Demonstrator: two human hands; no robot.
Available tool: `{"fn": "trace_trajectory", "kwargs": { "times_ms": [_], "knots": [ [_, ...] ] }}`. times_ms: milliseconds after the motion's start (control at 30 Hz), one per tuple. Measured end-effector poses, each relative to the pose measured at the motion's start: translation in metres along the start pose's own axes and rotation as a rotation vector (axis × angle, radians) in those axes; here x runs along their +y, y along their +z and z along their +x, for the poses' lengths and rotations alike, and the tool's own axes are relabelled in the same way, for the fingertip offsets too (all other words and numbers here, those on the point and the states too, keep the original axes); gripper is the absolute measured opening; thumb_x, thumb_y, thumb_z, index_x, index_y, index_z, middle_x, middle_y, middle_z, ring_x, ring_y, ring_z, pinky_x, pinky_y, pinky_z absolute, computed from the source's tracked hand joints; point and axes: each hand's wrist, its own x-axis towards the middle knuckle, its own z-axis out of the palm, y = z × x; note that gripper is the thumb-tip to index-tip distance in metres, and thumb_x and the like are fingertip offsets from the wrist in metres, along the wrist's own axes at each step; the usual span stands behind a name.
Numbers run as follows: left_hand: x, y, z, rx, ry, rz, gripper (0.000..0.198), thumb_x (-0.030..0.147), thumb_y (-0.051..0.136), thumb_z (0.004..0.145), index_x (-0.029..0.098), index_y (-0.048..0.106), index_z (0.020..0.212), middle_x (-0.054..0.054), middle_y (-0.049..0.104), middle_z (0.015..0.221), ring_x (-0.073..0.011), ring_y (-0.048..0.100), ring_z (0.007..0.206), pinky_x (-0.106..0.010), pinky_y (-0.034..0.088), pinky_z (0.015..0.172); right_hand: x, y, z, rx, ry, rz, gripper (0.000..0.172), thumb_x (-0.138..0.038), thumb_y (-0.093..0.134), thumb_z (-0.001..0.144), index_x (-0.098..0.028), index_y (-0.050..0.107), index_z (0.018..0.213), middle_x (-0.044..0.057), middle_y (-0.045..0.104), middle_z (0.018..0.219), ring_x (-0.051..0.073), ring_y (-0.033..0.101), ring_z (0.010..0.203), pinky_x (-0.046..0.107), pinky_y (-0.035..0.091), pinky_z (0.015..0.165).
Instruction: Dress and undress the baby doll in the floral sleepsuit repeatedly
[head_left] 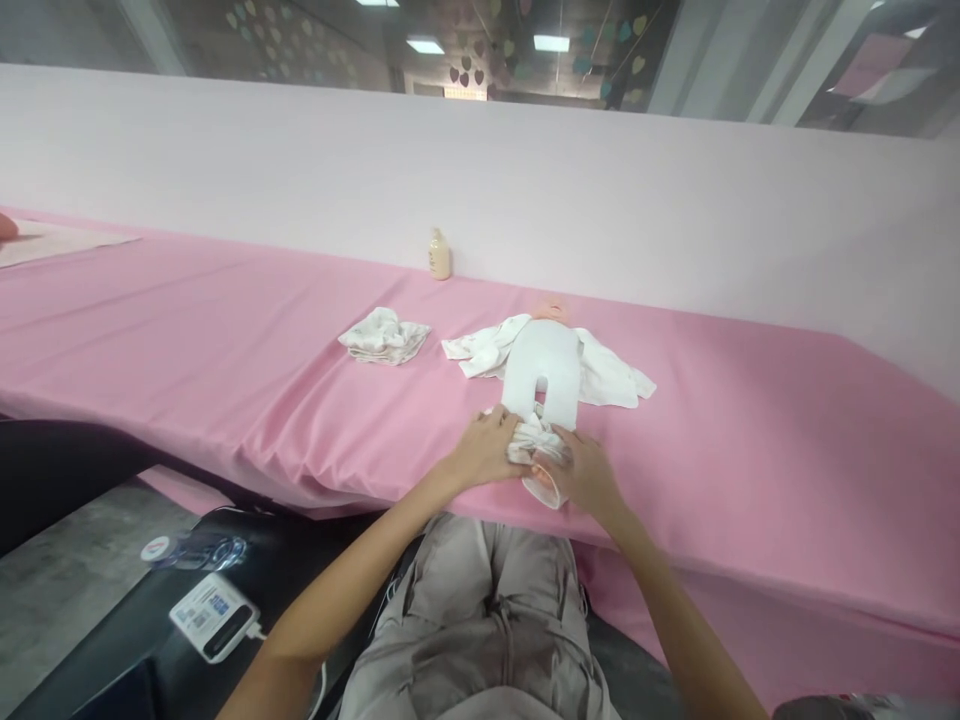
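Observation:
A baby doll in white clothing lies on its back on the pink table, head away from me, with an open white top spread under it. At the doll's feet sits a bunched white garment. My left hand grips the left side of that bunched cloth with curled fingers. My right hand holds its right side and the doll's foot end near the table's front edge.
A crumpled patterned cloth lies left of the doll. A small cream bottle stands by the pale back wall. A power bank with a cable rests on a black seat at lower left. My lap is below the table edge.

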Motion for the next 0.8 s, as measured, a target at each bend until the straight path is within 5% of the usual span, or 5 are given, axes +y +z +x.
{"fn": "trace_trajectory", "kwargs": {
  "times_ms": [133, 333, 433, 633, 800],
  "knots": [
    [-0.007, -0.008, -0.021, -0.068, 0.061, -0.077, 0.084, 0.043, 0.071, 0.062, 0.021, 0.031, 0.132, -0.01, 0.045, 0.127, -0.0256, 0.049, 0.11, -0.036, 0.036, 0.089, -0.007, 0.001, -0.02, 0.02, -0.056, -0.057, 0.071, -0.055, 0.06, 0.073, -0.015, 0.041, 0.128, 0.013, 0.056, 0.112, 0.03, 0.051, 0.104, 0.044, 0.038, 0.089],
    [0.006, 0.002, -0.026, -0.01, -0.076, 0.058, 0.03, 0.034, 0.056, 0.079, 0.017, 0.054, 0.103, -0.007, 0.065, 0.092, -0.0239, 0.06, 0.083, -0.035, 0.035, 0.074, -0.019, 0.014, -0.028, 0.135, -0.073, -0.07, 0.018, -0.024, 0.055, 0.078, -0.017, 0.051, 0.095, 0.008, 0.062, 0.094, 0.023, 0.056, 0.087, 0.038, 0.04, 0.082],
    [0.016, 0.017, -0.042, 0.157, -0.075, 0.08, 0.013, 0.027, 0.048, 0.084, 0.018, 0.058, 0.087, -0.006, 0.066, 0.081, -0.0204, 0.06, 0.075, -0.034, 0.033, 0.067, -0.023, 0.02, -0.038, 0.274, -0.171, -0.11, 0.007, -0.014, 0.053, 0.076, -0.02, 0.048, 0.079, 0.003, 0.059, 0.071, 0.02, 0.054, 0.069, 0.034, 0.041, 0.071],
    [0.034, 0.04, -0.075, 0.566, -0.089, -0.004, 0.028, 0.024, 0.042, 0.085, 0.018, 0.05, 0.058, -0.004, 0.057, 0.06, -0.0167, 0.054, 0.063, -0.034, 0.034, 0.067, -0.051, 0.019, -0.07, 0.439, -0.187, 0.035, 0.018, -0.008, 0.042, 0.077, -0.021, 0.044, 0.065, 0.003, 0.052, 0.059, 0.019, 0.049, 0.059, 0.029, 0.037, 0.056],
    [0.031, 0.008, -0.117, 0.188, 0.068, -0.498, 0.026, 0.04, 0.05, 0.077, 0.018, 0.055, 0.063, -0.003, 0.057, 0.062, -0.0149, 0.053, 0.063, -0.03, 0.043, 0.068, -0.068, -0.034, -0.097, -0.003, -0.147, 0.478, 0.008, -0.019, 0.05, 0.069, -0.02, 0.055, 0.075, 0.0, 0.054, 0.062, 0.015, 0.05, 0.055, 0.026, 0.036, 0.049]
  ]
}}
